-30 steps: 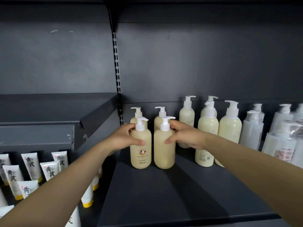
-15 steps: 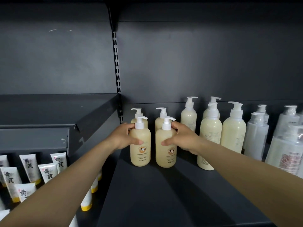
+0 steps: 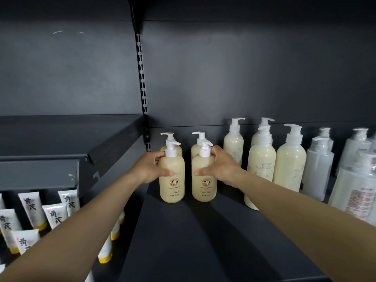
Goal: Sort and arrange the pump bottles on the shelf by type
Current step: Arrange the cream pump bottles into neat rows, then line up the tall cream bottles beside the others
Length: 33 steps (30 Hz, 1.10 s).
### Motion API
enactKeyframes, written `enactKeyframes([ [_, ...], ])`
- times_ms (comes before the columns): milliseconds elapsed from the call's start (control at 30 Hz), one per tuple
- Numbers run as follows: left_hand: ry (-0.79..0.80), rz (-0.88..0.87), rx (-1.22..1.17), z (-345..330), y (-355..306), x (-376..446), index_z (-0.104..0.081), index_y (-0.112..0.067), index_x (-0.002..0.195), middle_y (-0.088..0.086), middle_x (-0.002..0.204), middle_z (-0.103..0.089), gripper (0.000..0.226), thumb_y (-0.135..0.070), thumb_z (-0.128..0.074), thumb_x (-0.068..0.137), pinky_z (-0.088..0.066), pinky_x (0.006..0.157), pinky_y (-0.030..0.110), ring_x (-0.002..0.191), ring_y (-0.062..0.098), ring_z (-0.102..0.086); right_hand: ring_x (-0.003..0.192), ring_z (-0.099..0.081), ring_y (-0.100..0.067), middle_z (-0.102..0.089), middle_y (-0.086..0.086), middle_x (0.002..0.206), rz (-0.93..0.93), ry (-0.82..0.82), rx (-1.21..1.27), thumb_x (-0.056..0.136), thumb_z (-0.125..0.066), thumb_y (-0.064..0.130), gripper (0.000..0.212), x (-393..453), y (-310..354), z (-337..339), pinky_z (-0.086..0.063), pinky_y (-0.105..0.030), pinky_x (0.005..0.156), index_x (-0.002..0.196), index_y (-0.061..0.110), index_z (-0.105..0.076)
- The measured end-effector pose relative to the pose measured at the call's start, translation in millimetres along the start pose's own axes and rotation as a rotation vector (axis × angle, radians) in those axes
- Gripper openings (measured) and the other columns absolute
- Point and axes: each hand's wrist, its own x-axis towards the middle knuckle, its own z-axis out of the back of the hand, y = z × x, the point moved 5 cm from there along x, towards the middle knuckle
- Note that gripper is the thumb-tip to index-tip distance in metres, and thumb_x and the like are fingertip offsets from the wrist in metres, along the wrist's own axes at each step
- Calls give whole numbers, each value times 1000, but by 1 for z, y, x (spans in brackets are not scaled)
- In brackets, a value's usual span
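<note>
Dark shelf (image 3: 203,237): each hand grips (seemingly) one tan bottle, left hand (image 3: 149,169) and right hand (image 3: 220,169).

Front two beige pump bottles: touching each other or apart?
Apart. The head view shows a dark strip of shelf backing between the left front bottle and the right front bottle, running from shoulders to bases.

on the shelf (image 3: 203,241), 2 front bottles (image 3: 172,180) stand side by side, 2 more behind; taller bottles (image 3: 262,169) to their right; tubes (image 3: 30,208) lower left.
</note>
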Motion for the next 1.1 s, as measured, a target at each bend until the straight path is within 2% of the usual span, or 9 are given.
enactKeyframes([
  [133, -18, -21, 63, -1, -3, -5, -58, -14, 121, 5, 115, -65, 56, -10, -79, 69, -46, 98, 35, 108, 21, -60, 106, -53, -15, -54, 4, 115, -3, 12, -11, 66, -85, 26, 76, -1, 0, -3, -47, -31, 92, 129, 15, -44],
  [300, -89, -50, 99, 4, -10, -22, -58, -15, 121, 4, 119, -64, 59, -15, -80, 67, -44, 102, 38, 113, 21, -58, 124, -49, -19, -48, -2, 138, -7, 58, -73, 73, -79, 26, 77, -17, 8, 16, -42, -32, 101, 138, 12, -39],
  [400, -151, -83, 143, 9, -21, -36, -59, -14, 120, 5, 121, -62, 57, -16, -80, 67, -43, 93, 29, 112, 20, -57, 124, -48, -19, -47, -3, 139, 50, 64, -205, 77, -76, 28, 70, -36, 20, 37, -39, -26, 96, 136, 13, -42],
  [500, -155, -125, 243, 9, -38, -49, -57, -15, 123, 4, 124, -59, 59, -20, -79, 69, -43, 93, 29, 112, 19, -56, 125, -47, -19, -48, -3, 137, 149, 79, -388, 78, -75, 28, 65, -57, 34, 56, -38, -24, 94, 134, 15, -45],
  [633, -162, -194, 223, 4, -75, -57, -58, -18, 121, 2, 127, -58, 55, -23, -78, 71, -43, 84, 27, 114, 17, -54, 123, -47, -19, -51, 0, 136, 266, 43, -575, 79, -74, 28, 58, -77, 54, 89, -38, -25, 94, 131, 17, -49],
  [767, -140, -279, 181, -9, -123, -51, -57, -16, 123, 2, 127, -59, 52, -22, -76, 74, -38, 89, 22, 117, 17, -54, 119, -52, -20, -56, -1, 130, 324, -7, -629, 81, -72, 25, 50, -84, 71, 132, -42, -28, 94, 126, 15, -55],
  [933, -85, -305, 164, -26, -158, -22, -54, -17, 126, 5, 133, -55, 56, -23, -75, 75, -40, 104, 30, 123, 17, -51, 121, -52, -18, -56, 4, 131, 311, -47, -652, 82, -71, 27, 45, -68, 71, 189, -38, -26, 97, 124, 20, -57],
  [1100, -67, -319, 197, -45, -176, 18, -52, -16, 129, 5, 136, -52, 58, -22, -75, 75, -40, 104, 33, 127, 19, -48, 121, -52, -19, -57, -1, 131, 269, -22, -664, 83, -71, 21, 42, -34, 49, 228, -37, -27, 98, 123, 18, -59],
])
